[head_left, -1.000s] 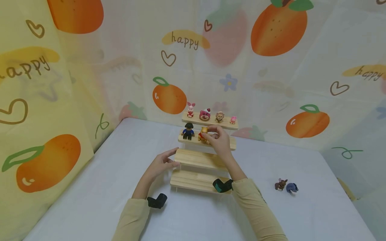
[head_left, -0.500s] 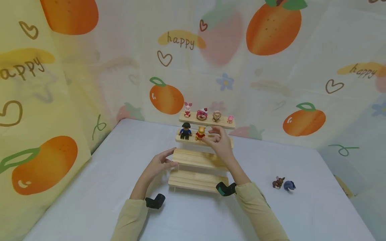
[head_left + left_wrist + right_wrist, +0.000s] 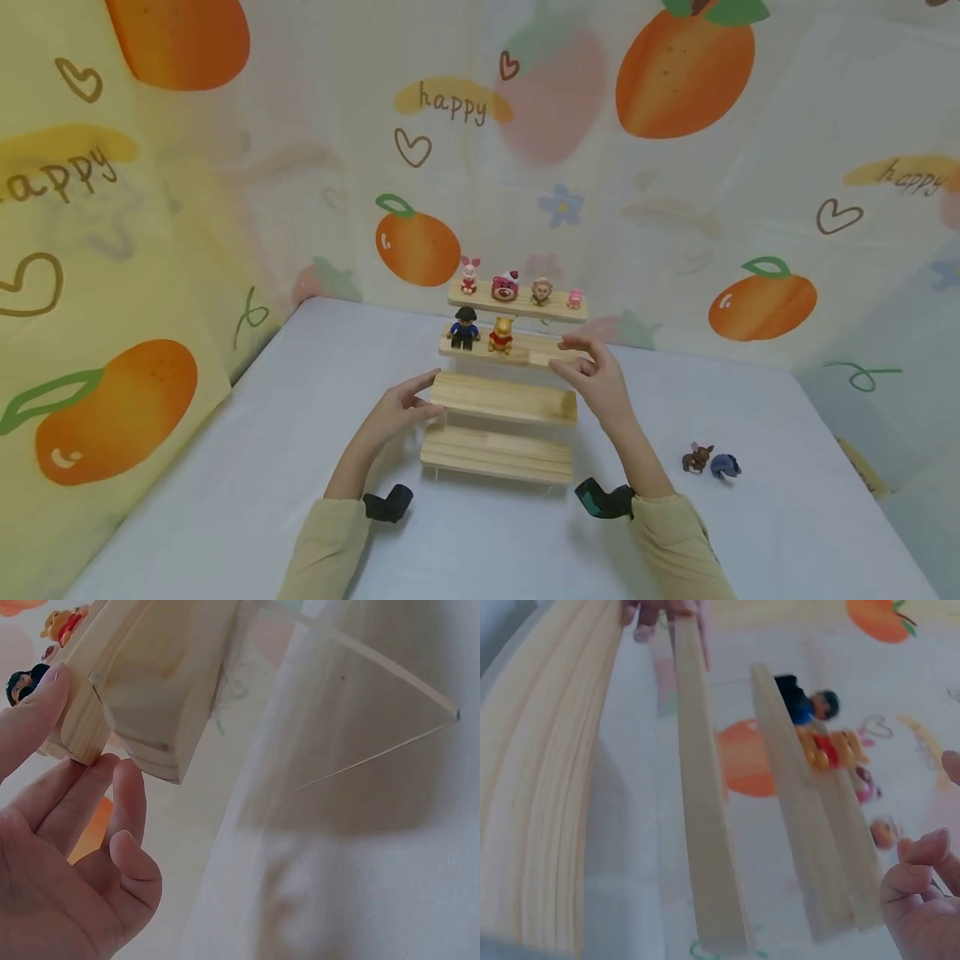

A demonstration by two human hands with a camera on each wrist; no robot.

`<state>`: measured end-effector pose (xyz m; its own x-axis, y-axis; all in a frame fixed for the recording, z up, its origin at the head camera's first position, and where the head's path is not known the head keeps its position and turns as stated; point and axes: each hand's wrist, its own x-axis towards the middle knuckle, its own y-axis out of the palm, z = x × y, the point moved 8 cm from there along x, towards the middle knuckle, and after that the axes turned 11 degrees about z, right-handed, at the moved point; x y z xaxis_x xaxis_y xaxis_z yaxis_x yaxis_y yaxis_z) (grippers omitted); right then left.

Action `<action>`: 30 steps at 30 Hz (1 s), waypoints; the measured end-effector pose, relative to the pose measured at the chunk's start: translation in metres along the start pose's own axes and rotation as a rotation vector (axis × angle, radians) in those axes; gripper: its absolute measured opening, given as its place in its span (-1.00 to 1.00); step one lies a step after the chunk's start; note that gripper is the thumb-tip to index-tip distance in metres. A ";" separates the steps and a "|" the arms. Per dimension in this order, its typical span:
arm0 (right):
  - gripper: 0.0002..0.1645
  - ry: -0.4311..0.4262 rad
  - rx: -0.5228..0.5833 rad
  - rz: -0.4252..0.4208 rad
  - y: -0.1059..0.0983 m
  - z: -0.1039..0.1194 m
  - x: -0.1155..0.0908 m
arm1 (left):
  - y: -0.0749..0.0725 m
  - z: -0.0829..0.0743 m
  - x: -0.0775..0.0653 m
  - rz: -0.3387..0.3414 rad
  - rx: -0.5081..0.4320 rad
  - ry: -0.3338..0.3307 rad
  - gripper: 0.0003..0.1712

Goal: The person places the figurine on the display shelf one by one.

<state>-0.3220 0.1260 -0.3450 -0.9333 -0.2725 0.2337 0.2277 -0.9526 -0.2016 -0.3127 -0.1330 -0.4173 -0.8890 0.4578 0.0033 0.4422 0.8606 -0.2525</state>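
A tiered wooden display shelf (image 3: 502,398) stands mid-table. My left hand (image 3: 392,414) grips the left end of its third tier from the top; in the left wrist view the thumb (image 3: 41,712) lies on one side of the board and the fingers against the other. On the second tier sit a black-haired figure in blue (image 3: 465,328) and, to its right, a Winnie the Pooh figure (image 3: 500,336). My right hand (image 3: 600,385), holding nothing, hovers by that tier's right end with thumb and fingers apart, away from the Pooh figure.
On the top tier stand a piglet figure (image 3: 468,276), a pink bear figure (image 3: 505,287), a pale-maned figure (image 3: 542,291) and a small pink figure (image 3: 574,298). A brown figure (image 3: 697,457) and a blue-grey figure (image 3: 725,467) lie on the table at the right. Behind hangs a fruit-print curtain (image 3: 480,183).
My right hand has let go of the Pooh figure and moved right, leaving it on the second tier. The left hand keeps its grip on the shelf.
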 end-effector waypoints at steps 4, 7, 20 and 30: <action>-0.59 0.011 -0.012 -0.087 -0.031 -0.005 -0.023 | 0.004 0.000 0.002 0.038 -0.022 0.003 -0.26; -0.63 0.026 -0.034 -0.120 -0.050 -0.007 -0.037 | 0.004 0.001 0.003 0.050 -0.052 -0.002 -0.25; -0.49 0.184 -0.372 -0.250 -0.185 -0.163 -0.070 | 0.001 0.004 0.003 0.035 -0.068 0.000 -0.25; -0.39 0.358 -0.458 -0.248 -0.217 -0.185 -0.113 | -0.001 0.010 0.006 0.031 -0.064 -0.001 -0.25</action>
<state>-0.3178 0.3886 -0.5035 -0.9962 0.0868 0.0096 -0.0758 -0.8054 -0.5878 -0.3199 -0.1337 -0.4268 -0.8750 0.4840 -0.0041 0.4759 0.8587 -0.1902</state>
